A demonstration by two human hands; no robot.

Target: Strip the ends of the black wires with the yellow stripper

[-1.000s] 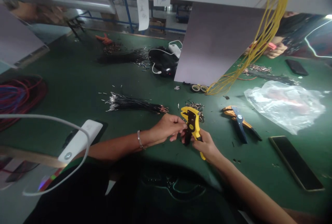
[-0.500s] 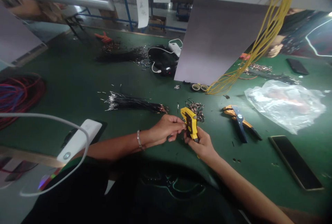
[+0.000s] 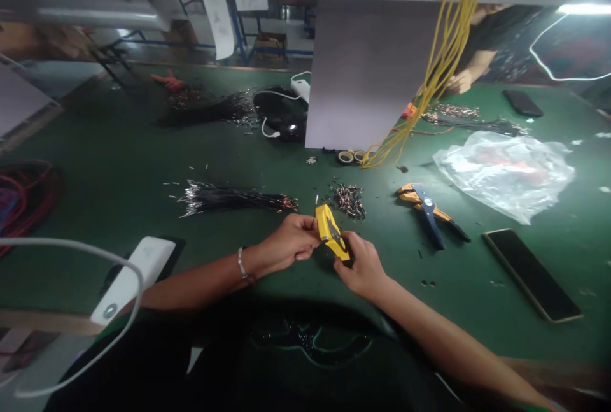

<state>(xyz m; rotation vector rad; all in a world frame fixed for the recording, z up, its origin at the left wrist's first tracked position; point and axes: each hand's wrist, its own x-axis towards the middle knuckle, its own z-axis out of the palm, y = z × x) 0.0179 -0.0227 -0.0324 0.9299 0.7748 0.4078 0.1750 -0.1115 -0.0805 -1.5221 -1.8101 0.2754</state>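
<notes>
My right hand [image 3: 363,265] is wrapped round the handles of a yellow crimping tool [image 3: 333,234], its head tilted up and left. My left hand [image 3: 293,240] is closed at the left side of the tool head, pinching a short black wire [image 3: 315,208] with a pale tip that sticks up beside it. The fingertips are partly hidden by the tool. Just beyond the left hand lies a bundle of black wires [image 3: 233,199], silvery ends to the left and copper ends to the right. A heap of small copper and black pieces [image 3: 348,200] lies behind the tool.
Blue-orange wire strippers [image 3: 428,208], a phone [image 3: 532,275] and a clear plastic bag [image 3: 506,173] lie to the right. Yellow wires [image 3: 446,49] hang beside a grey panel [image 3: 367,74]. A white power bank [image 3: 133,278] with its cable is at left. Across the table is another person's hand [image 3: 459,82].
The view has shifted, so the table things sit further left. The crimping tool has tilted more to the left, and a pale-tipped wire now shows beside its head.
</notes>
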